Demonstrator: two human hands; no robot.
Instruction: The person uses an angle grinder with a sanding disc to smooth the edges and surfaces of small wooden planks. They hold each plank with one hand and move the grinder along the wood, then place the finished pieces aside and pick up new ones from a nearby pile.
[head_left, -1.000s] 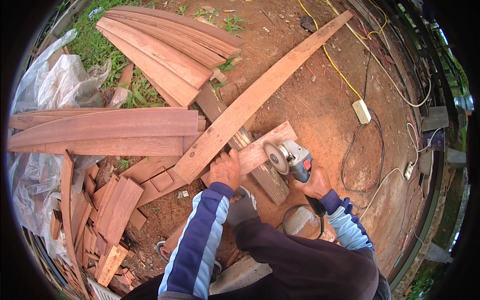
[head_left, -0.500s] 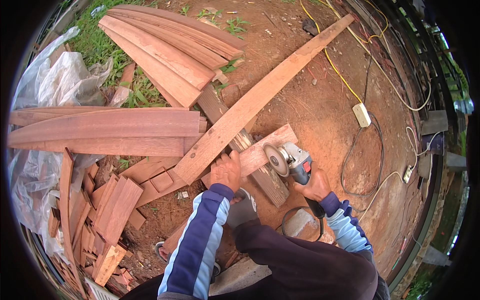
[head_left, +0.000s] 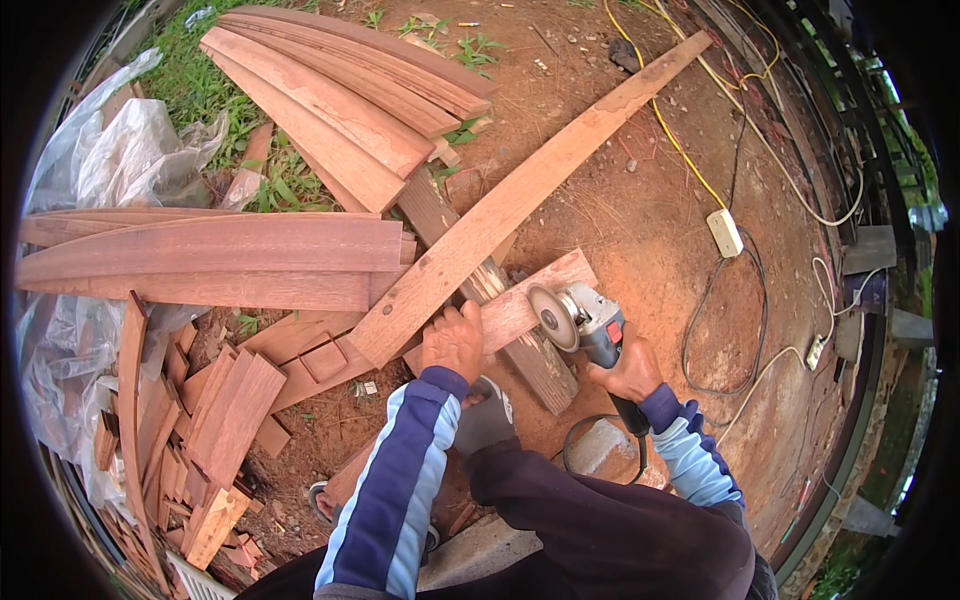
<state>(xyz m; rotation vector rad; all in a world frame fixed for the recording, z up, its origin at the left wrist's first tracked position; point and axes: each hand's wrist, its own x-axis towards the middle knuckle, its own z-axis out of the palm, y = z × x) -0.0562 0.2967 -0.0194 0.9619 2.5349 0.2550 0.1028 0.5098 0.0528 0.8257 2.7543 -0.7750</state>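
My right hand (head_left: 628,370) is wrapped round the body of an angle grinder (head_left: 600,338). Its round disc (head_left: 552,318) stands on edge against the face of a short wooden board (head_left: 512,312); whether it bites into the wood I cannot tell. At the board's left part, my left hand (head_left: 453,345) grips it with curled fingers, the fingertips partly hidden. Under the short board runs a rough, weathered beam (head_left: 540,372). A long plank (head_left: 530,192) slants across just beyond my left hand, toward the far right.
Stacked planks (head_left: 330,115) lie at the far left, with more boards (head_left: 210,250) nearer. Offcuts (head_left: 235,415) pile up at the lower left beside plastic sheeting (head_left: 140,160). A white socket box (head_left: 723,232) and cables lie on the dirt at right. Concrete blocks (head_left: 603,447) sit near my legs.
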